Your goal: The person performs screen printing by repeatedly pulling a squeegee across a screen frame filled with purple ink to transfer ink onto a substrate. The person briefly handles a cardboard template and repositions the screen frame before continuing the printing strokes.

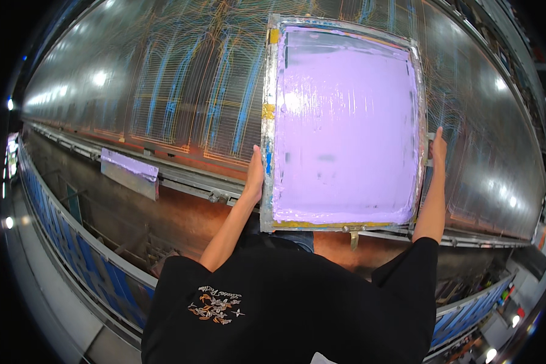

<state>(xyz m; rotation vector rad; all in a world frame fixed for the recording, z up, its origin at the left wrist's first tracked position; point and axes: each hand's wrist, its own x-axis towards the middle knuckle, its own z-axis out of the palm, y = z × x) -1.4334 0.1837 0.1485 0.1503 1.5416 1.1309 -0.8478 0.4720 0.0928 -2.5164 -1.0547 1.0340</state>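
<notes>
A worker, prob. at a steadying step, has a metal frame [270,85] betw. L hand [255,177] and R hand [439,150], thumbs up; fingers mostly hidden, can't tell if clenched. Next move likely calls for level, two-sided support, wet-looking lilac coating [346,133] untouched.

The one bit of writing I can make out is on my black shirt [285,291]: a short line of pale, slanted script lettering [219,289] on the left of my chest, just beside an orange and white flower print [215,309]. The letters are small and joined, too slight for me to read surely.
</notes>
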